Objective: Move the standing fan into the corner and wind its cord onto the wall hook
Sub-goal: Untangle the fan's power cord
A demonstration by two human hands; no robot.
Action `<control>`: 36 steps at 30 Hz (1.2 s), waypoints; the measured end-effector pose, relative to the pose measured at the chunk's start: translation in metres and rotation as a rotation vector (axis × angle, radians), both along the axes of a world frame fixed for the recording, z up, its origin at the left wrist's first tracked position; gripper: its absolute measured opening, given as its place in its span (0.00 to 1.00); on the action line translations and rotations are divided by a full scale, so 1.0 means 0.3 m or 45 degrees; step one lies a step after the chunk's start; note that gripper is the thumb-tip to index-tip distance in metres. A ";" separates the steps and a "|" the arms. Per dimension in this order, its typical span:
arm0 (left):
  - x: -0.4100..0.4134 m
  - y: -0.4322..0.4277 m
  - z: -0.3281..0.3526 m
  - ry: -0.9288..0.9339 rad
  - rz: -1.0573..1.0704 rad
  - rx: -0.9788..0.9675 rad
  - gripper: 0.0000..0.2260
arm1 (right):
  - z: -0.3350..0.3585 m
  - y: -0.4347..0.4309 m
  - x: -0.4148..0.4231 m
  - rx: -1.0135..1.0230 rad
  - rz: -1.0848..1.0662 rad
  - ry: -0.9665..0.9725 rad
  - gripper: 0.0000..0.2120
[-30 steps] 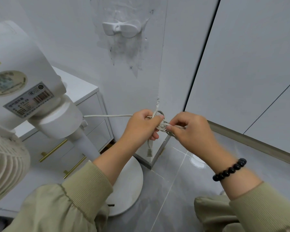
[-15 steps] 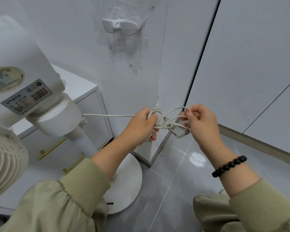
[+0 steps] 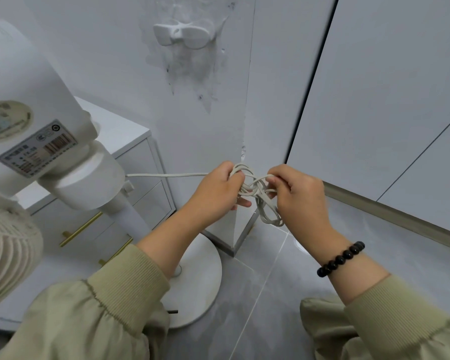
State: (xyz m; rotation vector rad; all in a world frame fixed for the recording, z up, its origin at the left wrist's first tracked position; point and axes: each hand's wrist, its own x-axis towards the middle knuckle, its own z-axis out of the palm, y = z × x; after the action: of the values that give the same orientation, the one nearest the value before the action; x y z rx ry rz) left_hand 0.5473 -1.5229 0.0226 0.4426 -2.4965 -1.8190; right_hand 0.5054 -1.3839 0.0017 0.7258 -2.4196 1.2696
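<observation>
Below the wall hook [image 3: 183,37], both hands bundle the fan's cord [image 3: 255,189]: left hand [image 3: 216,189] grips the loops, right hand [image 3: 296,193] pinches them. Winding continues; next, lifting loops onto the hook.

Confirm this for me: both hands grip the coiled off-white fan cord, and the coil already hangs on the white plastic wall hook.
Not right. The head view shows the white plastic wall hook bare, high on the wall. The coiled off-white fan cord is below it, gripped between the left hand and right hand, not yet hung.
</observation>
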 end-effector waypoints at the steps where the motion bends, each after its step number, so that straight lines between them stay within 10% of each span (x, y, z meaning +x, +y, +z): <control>1: 0.001 -0.002 -0.001 0.021 0.002 -0.054 0.08 | -0.006 -0.005 0.005 -0.037 -0.026 -0.037 0.08; 9: 0.007 -0.012 -0.009 0.079 0.089 -0.314 0.05 | 0.011 -0.025 0.007 -0.357 -0.195 -0.371 0.11; 14: 0.017 -0.024 0.003 -0.054 0.092 0.240 0.09 | 0.016 -0.023 -0.007 -0.455 -0.161 -0.422 0.10; 27: 0.034 -0.034 0.008 -0.010 0.144 0.349 0.09 | -0.019 -0.018 -0.010 0.378 0.093 0.547 0.12; 33: 0.026 -0.058 0.038 -0.060 0.317 0.532 0.11 | 0.068 0.002 -0.029 -0.521 -0.252 -0.350 0.09; 36: 0.023 -0.059 0.062 -0.055 0.330 0.665 0.10 | 0.060 0.038 -0.077 -0.159 -0.337 -0.559 0.12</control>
State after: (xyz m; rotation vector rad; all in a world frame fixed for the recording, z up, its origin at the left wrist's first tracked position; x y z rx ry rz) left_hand 0.5541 -1.5407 0.0413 0.7799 -1.8432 -2.3408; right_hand 0.4824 -1.3725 0.0197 0.0869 -2.6195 1.5764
